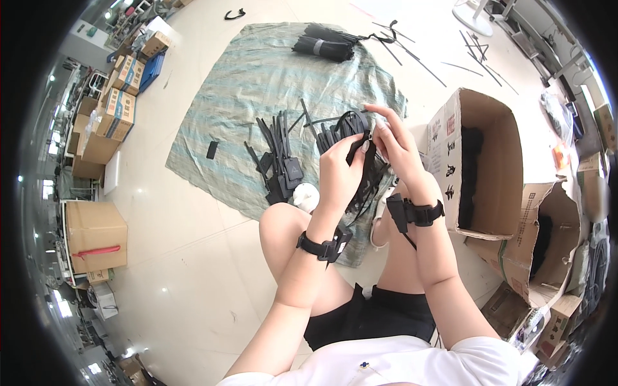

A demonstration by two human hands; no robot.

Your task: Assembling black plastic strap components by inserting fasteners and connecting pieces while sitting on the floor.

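My left hand [341, 168] pinches a black strap [355, 117], which rises in a loop above the fingers. My right hand [400, 147] closes thumb and fingertips on the same strap beside it, its index finger stretched out; the exact grip is partly hidden. Below my hands more black strips [327, 134] lie fanned on a green striped woven sheet [222, 83]. Left of them is a pile of black straps with flat square ends [293, 168]. A small black rectangular piece [212, 150] lies alone on the sheet.
A tied bundle of black strips [322, 45] lies at the sheet's far edge, with loose strips [479, 48] on the floor beyond. An open cardboard box [444, 170] stands at my right, with another open box [515, 260] nearer. Cartons [96, 231] line the left side.
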